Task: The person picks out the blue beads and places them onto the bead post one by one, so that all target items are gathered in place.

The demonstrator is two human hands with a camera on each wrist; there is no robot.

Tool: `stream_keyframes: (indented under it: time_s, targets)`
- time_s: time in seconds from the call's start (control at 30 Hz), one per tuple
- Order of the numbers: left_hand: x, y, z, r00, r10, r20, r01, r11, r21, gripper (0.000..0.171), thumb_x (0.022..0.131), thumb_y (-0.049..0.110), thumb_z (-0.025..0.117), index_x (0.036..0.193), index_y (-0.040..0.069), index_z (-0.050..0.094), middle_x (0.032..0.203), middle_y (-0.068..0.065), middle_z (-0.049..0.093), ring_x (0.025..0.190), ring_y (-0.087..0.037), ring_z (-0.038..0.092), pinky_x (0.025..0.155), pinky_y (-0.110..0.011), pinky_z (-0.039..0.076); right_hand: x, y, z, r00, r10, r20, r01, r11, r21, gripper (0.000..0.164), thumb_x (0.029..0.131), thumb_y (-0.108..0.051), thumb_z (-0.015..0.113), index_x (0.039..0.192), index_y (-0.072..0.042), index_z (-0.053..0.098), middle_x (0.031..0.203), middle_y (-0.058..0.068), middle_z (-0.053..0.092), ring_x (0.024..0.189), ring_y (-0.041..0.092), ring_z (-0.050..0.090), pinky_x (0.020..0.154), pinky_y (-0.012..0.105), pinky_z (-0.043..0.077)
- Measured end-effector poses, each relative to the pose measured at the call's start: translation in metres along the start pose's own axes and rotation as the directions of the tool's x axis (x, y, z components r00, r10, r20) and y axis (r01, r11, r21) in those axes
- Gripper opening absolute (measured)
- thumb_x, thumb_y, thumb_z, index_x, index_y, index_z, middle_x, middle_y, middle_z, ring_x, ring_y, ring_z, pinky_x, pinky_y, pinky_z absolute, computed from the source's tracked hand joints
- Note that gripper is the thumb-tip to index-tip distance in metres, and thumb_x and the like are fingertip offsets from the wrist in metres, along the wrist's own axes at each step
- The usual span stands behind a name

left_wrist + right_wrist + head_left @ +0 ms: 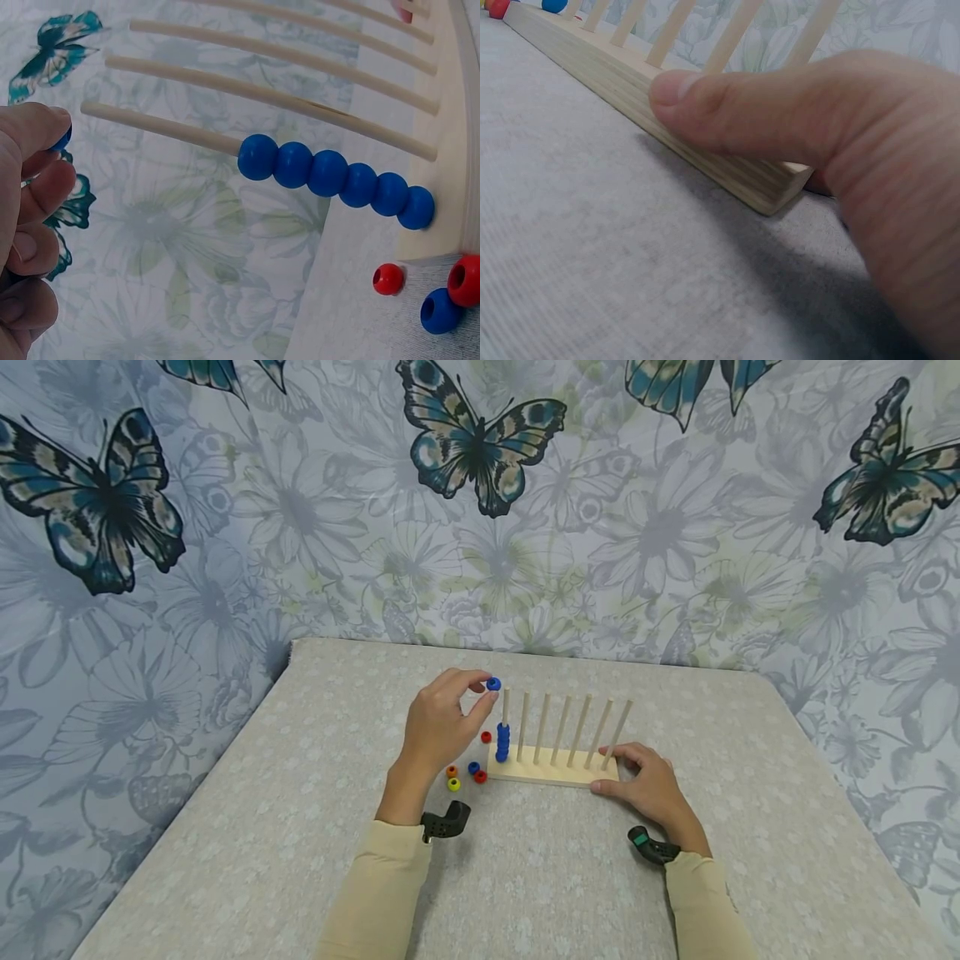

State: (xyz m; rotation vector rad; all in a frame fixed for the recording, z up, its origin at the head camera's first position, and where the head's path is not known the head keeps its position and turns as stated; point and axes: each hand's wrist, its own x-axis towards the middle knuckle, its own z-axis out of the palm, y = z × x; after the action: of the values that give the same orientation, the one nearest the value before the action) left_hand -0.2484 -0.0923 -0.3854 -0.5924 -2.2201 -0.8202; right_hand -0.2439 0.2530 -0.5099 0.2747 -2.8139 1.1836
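Note:
Between thumb and index finger, my left hand point(441, 718) pinches a blue bead point(493, 683). It is raised beside the top of the leftmost peg point(150, 124) of a wooden peg rack point(551, 770). In the left wrist view the fingers cover most of that bead. Lower on the same peg sits a stack of several blue beads point(328, 173), down to the base; the other pegs are bare. My right hand point(651, 783) grips the rack's right end, its thumb point(735, 112) along the front edge and fingers behind, partly hidden.
Loose beads lie on the cloth by the rack's left end: a red bead point(486, 737) further back, then a blue bead point(474, 767), another red bead point(481, 777), an orange bead point(452, 771) and a yellow bead point(453, 785). A butterfly-print backdrop point(600, 568) hangs behind the table.

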Motion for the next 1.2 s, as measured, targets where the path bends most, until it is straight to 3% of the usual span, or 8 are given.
stream_keyframes:
  time_s: [0.8, 1.2]
  targets:
    - [0.001, 0.007, 0.006, 1.000, 0.025, -0.002, -0.025, 1.000, -0.012, 0.025, 0.091, 0.025, 0.075, 0.113, 0.013, 0.073, 0.095, -0.002, 0.072, 0.057, -0.008, 0.043, 0.047, -0.021, 0.036, 0.000, -0.004, 0.000, 1.000, 0.015, 0.007, -0.015, 1.000, 0.006, 0.061, 0.069, -0.055, 0.087, 0.120, -0.028, 0.070, 0.115, -0.001, 0.066, 0.098, 0.021, 0.051, 0.090, 0.042, 0.025]
    - [-0.001, 0.009, 0.011, 1.000, 0.021, 0.016, -0.021, 1.000, -0.022, 0.024, 0.094, 0.027, 0.071, 0.115, 0.014, 0.073, 0.095, -0.001, 0.072, 0.058, -0.008, 0.048, 0.049, -0.023, 0.040, 0.000, -0.002, -0.001, 1.000, 0.011, 0.004, -0.011, 1.000, 0.010, 0.060, 0.069, -0.055, 0.088, 0.120, -0.028, 0.070, 0.113, -0.001, 0.066, 0.098, 0.021, 0.050, 0.093, 0.042, 0.027]
